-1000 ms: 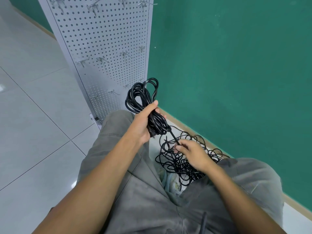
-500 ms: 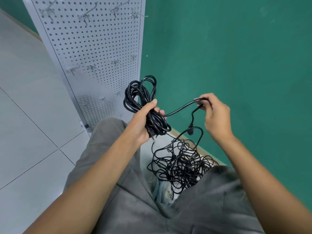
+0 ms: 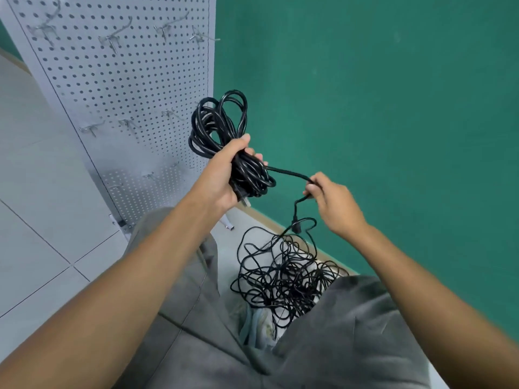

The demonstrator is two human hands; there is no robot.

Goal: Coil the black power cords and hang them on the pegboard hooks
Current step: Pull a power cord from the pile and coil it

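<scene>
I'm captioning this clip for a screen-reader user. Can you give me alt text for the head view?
A person's left hand grips a coiled black power cord while the right hand pinches its loose end. A tangled pile of black cords lies below, and a white pegboard with empty metal hooks stands to the left.

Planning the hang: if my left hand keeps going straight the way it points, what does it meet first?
Probably the pegboard: the left hand, gripping the coiled cord, aims up toward its right edge. Depth is unclear; it might pass to the green wall.
</scene>
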